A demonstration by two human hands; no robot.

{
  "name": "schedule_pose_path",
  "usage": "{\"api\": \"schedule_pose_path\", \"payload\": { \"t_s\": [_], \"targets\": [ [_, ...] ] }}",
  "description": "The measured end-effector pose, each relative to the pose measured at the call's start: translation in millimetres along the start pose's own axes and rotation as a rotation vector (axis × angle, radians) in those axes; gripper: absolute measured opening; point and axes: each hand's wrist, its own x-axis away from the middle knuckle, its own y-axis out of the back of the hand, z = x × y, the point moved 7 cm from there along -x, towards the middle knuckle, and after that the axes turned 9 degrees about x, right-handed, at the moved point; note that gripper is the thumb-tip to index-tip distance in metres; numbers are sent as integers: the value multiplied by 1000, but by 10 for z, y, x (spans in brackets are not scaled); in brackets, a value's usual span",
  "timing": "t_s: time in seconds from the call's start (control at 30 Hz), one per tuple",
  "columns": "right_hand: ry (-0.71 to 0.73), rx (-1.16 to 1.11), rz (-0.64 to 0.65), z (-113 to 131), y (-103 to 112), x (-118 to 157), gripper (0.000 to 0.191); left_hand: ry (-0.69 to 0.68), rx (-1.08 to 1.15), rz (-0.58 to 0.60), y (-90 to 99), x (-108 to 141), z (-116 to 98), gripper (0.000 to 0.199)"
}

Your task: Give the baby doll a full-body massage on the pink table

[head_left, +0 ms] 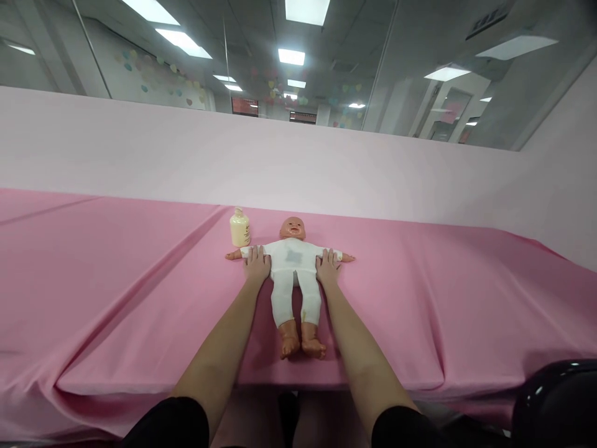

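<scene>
A baby doll (295, 256) in a white cloth suit lies on its back, head toward the wall, feet toward me, arms stretched out sideways. My left hand (257, 264) rests flat with its fingers on the doll's sleeve at the left of the picture. On the opposite sleeve lies my right hand (328, 265), fingers also extended. Neither hand is closed around anything. Just beyond my left hand stands a pale yellow bottle (240, 229) with a pump-like top; its label is too small to read.
A pink cloth (382, 298) with several folds covers the table. Behind it rises a pale wall (280, 168) with glass panels (298, 74) above. At the lower right is a shiny black rounded object (555, 404), perhaps a chair back.
</scene>
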Motion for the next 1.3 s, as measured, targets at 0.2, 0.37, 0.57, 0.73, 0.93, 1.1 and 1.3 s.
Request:
{"api": "schedule_pose_path", "payload": {
  "t_s": [0.2,0.37,0.57,0.73,0.93,1.1,1.3],
  "targets": [
    [255,-153,67,273,129,273,66,-192,60,172,29,241,-308,65],
    [655,-265,233,535,353,987,59,-677,118,574,117,1050,-791,68],
    [826,-211,293,542,765,1678,62,-890,168,721,511,1656,-990,51],
    [782,-152,223,499,801,1813,60,-879,198,775,562,1733,-981,54],
    [336,-67,120,139,388,1003,61,-559,206,375,422,989,-559,44],
    [322,-5,102,105,145,418,47,-279,38,257,131,386,-124,36],
    [21,-137,2,-75,99,78,58,25,69,103,1,51,117,58]
  ]
}}
